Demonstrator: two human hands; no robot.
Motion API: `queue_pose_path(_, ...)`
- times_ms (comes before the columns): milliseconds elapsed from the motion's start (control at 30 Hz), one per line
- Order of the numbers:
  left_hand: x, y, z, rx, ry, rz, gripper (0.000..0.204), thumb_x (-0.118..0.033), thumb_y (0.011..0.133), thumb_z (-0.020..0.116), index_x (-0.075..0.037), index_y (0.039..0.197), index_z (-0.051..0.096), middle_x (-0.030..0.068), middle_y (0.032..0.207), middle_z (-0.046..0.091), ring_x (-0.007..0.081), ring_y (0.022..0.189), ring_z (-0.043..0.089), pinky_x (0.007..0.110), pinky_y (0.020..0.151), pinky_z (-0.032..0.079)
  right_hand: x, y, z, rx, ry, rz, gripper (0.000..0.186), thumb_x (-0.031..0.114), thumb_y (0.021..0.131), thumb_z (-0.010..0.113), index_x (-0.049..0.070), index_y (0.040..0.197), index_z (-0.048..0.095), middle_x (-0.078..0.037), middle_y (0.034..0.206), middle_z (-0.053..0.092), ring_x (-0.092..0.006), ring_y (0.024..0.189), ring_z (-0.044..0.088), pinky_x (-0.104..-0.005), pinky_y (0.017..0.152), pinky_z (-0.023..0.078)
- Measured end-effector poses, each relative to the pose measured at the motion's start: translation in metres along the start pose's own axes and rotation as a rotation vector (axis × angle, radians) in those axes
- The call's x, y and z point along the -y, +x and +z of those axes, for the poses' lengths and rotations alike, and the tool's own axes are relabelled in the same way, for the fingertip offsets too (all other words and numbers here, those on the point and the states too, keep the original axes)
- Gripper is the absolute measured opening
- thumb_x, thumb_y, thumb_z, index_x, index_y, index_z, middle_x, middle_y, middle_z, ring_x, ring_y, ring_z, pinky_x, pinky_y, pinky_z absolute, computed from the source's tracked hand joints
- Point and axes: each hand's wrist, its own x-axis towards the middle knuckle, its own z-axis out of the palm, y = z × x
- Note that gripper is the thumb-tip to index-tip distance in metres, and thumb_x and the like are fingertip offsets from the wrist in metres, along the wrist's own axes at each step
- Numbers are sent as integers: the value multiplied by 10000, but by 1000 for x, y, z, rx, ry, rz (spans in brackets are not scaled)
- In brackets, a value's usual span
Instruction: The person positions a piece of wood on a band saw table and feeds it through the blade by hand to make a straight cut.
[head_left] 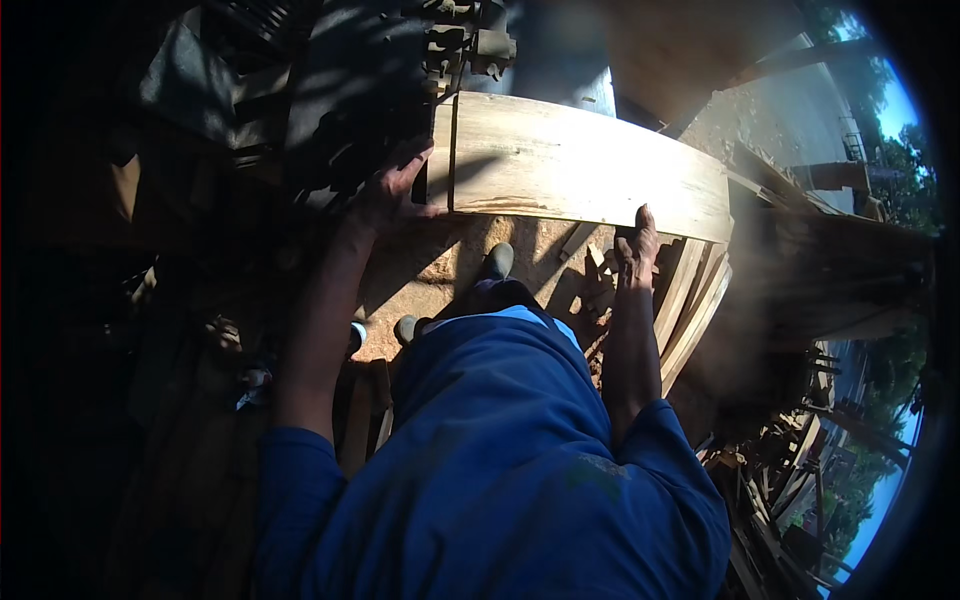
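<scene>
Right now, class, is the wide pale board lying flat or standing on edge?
Flat: the board turns its broad face up toward the downward-looking head camera.

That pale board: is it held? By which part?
The right hand holds the board by its near edge, toward the right end; whether the left hand grips is unclear.

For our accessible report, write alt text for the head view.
A person in a blue shirt grips a pale wooden board by its near edge with the right hand; the left hand is spread beside a narrow wood strip at the board's left end. Below is partly sunlit ground.
</scene>
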Motion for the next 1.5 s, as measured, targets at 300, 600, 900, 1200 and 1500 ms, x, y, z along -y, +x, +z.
queue_pose_path(300, 17, -7, 11, -257, 75, 264, 999, -643, 673, 778, -196, 1482, 399, 199, 1302, 599, 369, 1246, 557, 468, 1080, 437, 14, -20, 14, -55, -126, 102, 506, 383, 955, 628, 71, 1350, 579, -45, 1332, 620, -65, 557, 556, -203, 361, 343)
queue_pose_path(600, 10, -9, 8, -72, 176, 91, 1037, -709, 679, 731, -64, 1436, 435, 188, 1417, 493, 361, 1353, 444, 469, 1097, 421, 9, -10, 9, -81, -25, 59, 479, 339, 961, 622, 61, 1350, 581, -61, 1363, 603, -84, 864, 659, -162, 444, 385)
queue_pose_path(900, -7, -6, 2, -33, 251, 8, 1032, -660, 658, 781, -64, 1434, 450, 149, 1458, 462, 341, 1375, 421, 455, 1159, 343, 10, -11, 13, -108, -53, 41, 523, 336, 975, 611, 23, 1387, 537, -83, 1440, 542, -151, 1298, 513, -283, 975, 453)
queue_pose_path(1200, 7, -10, 10, -93, 180, 57, 1017, -656, 616, 804, -107, 1400, 460, 88, 1428, 519, 309, 1345, 468, 433, 1148, 378, 27, -42, 39, -90, -359, 60, 602, 511, 990, 441, 174, 1489, 446, 46, 1541, 437, -110, 1415, 345, -459, 1082, 195)
queue_pose_path(1500, -2, -7, 7, -82, 167, -17, 1033, -724, 608, 766, -94, 1385, 508, 116, 1405, 528, 336, 1297, 514, 450, 1087, 438, 24, -22, 25, -110, -351, 64, 589, 505, 989, 457, 162, 1467, 478, 41, 1527, 457, -105, 1378, 392, -420, 1038, 248)
